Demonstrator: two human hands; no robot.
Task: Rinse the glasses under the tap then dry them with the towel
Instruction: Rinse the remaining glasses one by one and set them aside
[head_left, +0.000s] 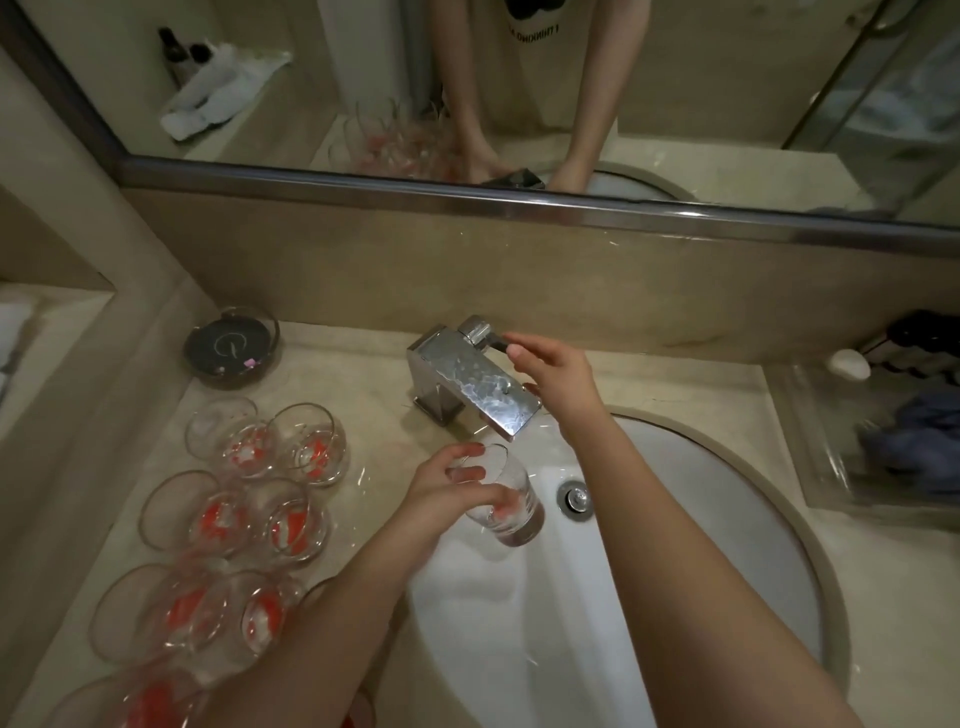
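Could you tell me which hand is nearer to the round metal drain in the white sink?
Left. The left hand holds a clear glass beside the drain; the right hand is up at the tap lever.

Beige stone tabletop (374, 384), glossy. Round glass dish (232, 347) with a dark inside, far left near the backsplash. White soap bar (849, 364) on a dark rack (919, 340), far right. Clear tray (831, 447) below it holding blue-grey cloth (914, 441). Metal-framed mirror (675, 104) above the backsplash, reflecting dark bottles (179, 52).
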